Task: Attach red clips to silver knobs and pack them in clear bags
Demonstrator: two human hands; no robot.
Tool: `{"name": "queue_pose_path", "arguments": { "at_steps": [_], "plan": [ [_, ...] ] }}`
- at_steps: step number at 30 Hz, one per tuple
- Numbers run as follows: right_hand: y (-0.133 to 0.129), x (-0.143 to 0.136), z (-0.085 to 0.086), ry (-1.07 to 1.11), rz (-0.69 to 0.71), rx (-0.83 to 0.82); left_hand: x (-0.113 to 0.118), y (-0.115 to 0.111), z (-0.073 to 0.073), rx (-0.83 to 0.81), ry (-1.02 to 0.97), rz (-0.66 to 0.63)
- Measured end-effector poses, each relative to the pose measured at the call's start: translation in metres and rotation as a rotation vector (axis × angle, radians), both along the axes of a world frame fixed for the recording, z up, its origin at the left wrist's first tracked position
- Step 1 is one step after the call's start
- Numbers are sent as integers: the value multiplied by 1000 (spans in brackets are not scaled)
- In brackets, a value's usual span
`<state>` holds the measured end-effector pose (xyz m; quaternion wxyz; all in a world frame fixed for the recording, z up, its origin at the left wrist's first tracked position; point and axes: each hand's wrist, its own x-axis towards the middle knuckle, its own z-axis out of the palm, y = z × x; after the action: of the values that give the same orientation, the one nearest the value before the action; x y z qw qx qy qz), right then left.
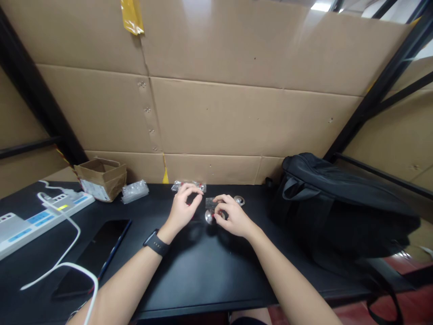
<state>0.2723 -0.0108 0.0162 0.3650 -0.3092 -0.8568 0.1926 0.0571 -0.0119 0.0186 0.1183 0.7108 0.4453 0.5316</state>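
Observation:
My left hand (184,205) hovers over the black table, its thumb and fingers curved toward each other with a gap at the tips. Behind it lies a clear plastic packet (175,185) with bits of red. To the right, my right hand (232,215) has thumb and forefinger brought together at a small red thing, too small to name, over a shiny round metal piece (209,217). A second round metal piece (239,200) rests just behind my right hand. Between the hands lies a small clear packet (209,203).
At the left are a power strip (86,199) with white cables, a dark phone or tablet (98,248), an open cardboard box (108,180) and plastic bags (135,191). A black bag (324,212) fills the right side. Cardboard panels (219,117) stand behind.

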Motion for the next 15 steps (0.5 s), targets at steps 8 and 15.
{"name": "queue_pose_path", "arguments": {
  "at_steps": [8, 15],
  "plan": [
    [-1, 7, 9, 7, 7, -8, 9, -8, -9, -139, 413, -260],
    [2, 8, 5, -26, 28, -17, 12, -7, -13, -158, 476, -217]
  ]
}}
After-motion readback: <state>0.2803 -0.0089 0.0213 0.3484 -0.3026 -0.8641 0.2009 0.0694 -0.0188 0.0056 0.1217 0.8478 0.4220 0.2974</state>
